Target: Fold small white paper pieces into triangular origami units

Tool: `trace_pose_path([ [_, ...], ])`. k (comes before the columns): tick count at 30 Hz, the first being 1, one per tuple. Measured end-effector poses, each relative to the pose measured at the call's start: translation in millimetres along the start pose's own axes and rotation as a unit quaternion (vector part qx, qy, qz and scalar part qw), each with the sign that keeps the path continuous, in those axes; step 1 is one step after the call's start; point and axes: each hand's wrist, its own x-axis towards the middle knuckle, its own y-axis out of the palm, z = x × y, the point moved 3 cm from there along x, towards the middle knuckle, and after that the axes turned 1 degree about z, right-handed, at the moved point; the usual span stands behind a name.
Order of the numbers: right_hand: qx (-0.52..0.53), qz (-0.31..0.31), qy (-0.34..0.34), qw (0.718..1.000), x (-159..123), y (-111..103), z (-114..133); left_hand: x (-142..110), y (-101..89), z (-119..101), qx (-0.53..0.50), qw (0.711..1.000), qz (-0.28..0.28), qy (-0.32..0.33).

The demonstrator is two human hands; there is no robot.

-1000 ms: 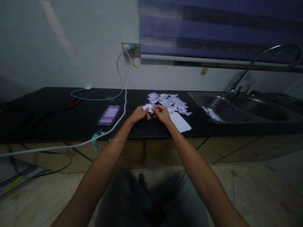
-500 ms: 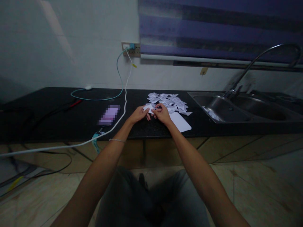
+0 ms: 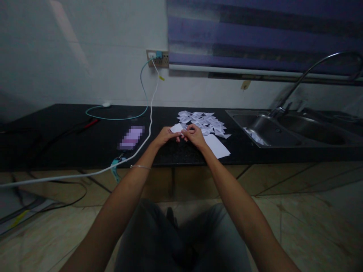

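Between my two hands is a small white piece of paper (image 3: pixel 177 128), raised a little over the black counter. My left hand (image 3: pixel 164 136) pinches its left and lower side, thumb on top. At its right end the fingers of my right hand (image 3: pixel 195 135) are closed on the paper, the fingertips meeting those of the left. Just behind the hands lies a spread of folded white paper pieces (image 3: pixel 208 121). A stack of flat white paper sheets (image 3: pixel 216 146) rests beside my right wrist, partly covered by it.
A blurred-out phone (image 3: pixel 132 137) with a teal strap (image 3: pixel 114 170) lies on the counter (image 3: pixel 70 139) to the left. A white cable (image 3: pixel 124 160) crosses in front, running from the wall socket (image 3: pixel 159 59). A steel sink (image 3: pixel 256 132) with a tall tap (image 3: pixel 295 85) is at the right.
My left thumb has shifted right along the paper's lower edge, and more of the paper's top face shows. My right hand stays nearly in place.
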Motion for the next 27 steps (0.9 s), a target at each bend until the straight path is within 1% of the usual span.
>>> trace_pose_path([
  [2, 0.006, 0.006, 0.009, 1.000, -1, 1, 1, -1, -3.6, -1, 0.003, 0.999, -0.031, -0.014],
  [4, 0.011, 0.013, 0.014, 1.000, -3, 1, 3, -1, -5.5, -1, 0.002, 0.998, -0.049, -0.024],
  [8, 0.023, 0.020, 0.000, 1.000, -4, -1, 6, 0, -5.4, 2, -0.020, 0.998, -0.050, -0.031],
  [12, 0.037, 0.003, -0.003, 0.999, -2, -3, 6, 1, -5.8, 5, -0.057, 0.997, -0.049, -0.024],
  [16, 0.041, 0.010, 0.003, 0.999, -1, -3, 6, 0, -6.9, 5, -0.045, 0.998, -0.049, -0.017],
  [20, 0.024, 0.022, -0.018, 0.999, -2, -4, 6, 0, -5.8, 6, -0.042, 0.997, -0.058, -0.024],
  [23, 0.022, 0.028, -0.022, 0.999, -3, -3, 6, 3, -2.3, 9, -0.039, 0.998, -0.038, -0.023],
  [27, 0.008, 0.057, 0.013, 0.998, -5, 3, 7, 5, 2.2, 10, -0.012, 1.000, 0.010, -0.012],
])
